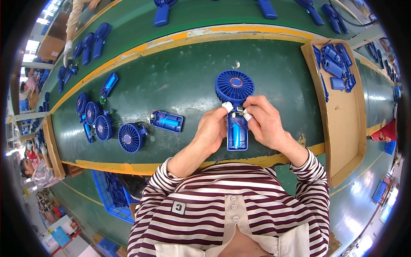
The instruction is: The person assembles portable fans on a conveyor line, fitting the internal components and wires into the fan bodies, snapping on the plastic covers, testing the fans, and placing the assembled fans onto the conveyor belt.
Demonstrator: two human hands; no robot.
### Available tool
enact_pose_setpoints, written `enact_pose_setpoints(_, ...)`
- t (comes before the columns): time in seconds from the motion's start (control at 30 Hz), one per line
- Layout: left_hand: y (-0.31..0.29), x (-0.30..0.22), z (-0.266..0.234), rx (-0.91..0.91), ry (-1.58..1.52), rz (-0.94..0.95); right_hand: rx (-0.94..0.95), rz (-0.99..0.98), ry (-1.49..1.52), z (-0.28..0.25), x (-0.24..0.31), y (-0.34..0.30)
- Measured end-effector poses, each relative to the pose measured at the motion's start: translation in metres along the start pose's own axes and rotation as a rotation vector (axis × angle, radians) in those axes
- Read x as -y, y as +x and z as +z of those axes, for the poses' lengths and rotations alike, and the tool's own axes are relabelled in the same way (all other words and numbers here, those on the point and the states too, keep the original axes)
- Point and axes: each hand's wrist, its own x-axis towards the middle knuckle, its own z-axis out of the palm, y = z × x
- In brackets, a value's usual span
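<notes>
green tabletop (180, 81) runs across the frame; at centre a blue fan (234, 107) lies flat with its handle open, so the wiring faces up. left hand (212, 128) pinches the neck with taped fingertips, right hand (265, 122) curls round the other side, steadying it. spare fans (102, 124) lie at left, a cardboard tray (342, 128) at right

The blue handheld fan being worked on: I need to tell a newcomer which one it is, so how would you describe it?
On the green conveyor belt, look to the middle, just in front of the person in the striped shirt. The blue handheld fan lies there with its round grille pointing away and its handle open. Unlike the fans grouped to the left, both hands, left and right, rest on it.
</notes>
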Motion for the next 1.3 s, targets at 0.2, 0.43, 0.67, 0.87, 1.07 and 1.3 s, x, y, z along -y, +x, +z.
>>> enact_pose_setpoints(0.2, 0.005, 0.005, -0.005, -0.046, -0.021, 0.012, 0.002, -0.034, -0.03, 0.001, -0.001, 0.0)
enact_pose_setpoints(0.43, 0.001, 0.003, -0.001, -0.065, -0.037, -0.015, 0.049, -0.121, -0.083, 0.002, -0.004, -0.001)
enact_pose_setpoints(0.67, 0.001, 0.005, -0.006, -0.022, -0.024, -0.017, 0.102, -0.237, -0.215, 0.004, -0.003, 0.0)
enact_pose_setpoints(0.87, -0.001, 0.003, -0.015, 0.027, 0.058, -0.039, 0.211, -0.27, -0.348, 0.005, 0.0, 0.002)
enact_pose_setpoints(1.07, 0.001, 0.012, -0.018, 0.015, 0.241, 0.025, 0.292, -0.221, -0.353, 0.006, 0.003, 0.003)
enact_pose_setpoints(1.3, 0.003, 0.018, -0.016, 0.008, 0.272, 0.06, 0.33, -0.199, -0.365, 0.007, 0.001, -0.003)
